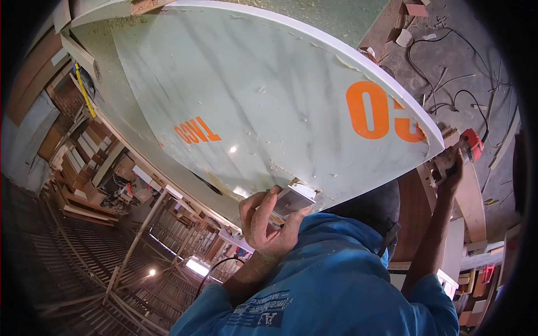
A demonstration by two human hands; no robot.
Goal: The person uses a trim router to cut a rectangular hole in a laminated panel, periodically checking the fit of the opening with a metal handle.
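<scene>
My left hand [270,224] grips a small rectangular block [292,200], dark grey with a pale edge, between thumb and fingers. The block stands against the surface of a large, pale grey-green panel [269,84], close to its near edge. Over at the right, my right hand [451,169] is closed round a corded power tool [473,144] with a red body, beside the panel's pointed right end. Its exact kind is hard to make out. The panel has a curved white edge, orange printed marks, dark streaks and scattered shavings.
A black cable [448,33] winds over the grey floor [504,73] among offcuts at the upper right. A curved wooden piece [469,201] lies below the tool. Stacked boards [84,157] stand at the left, near a yellow strip [84,92]. Slatted roofing shows at the lower left.
</scene>
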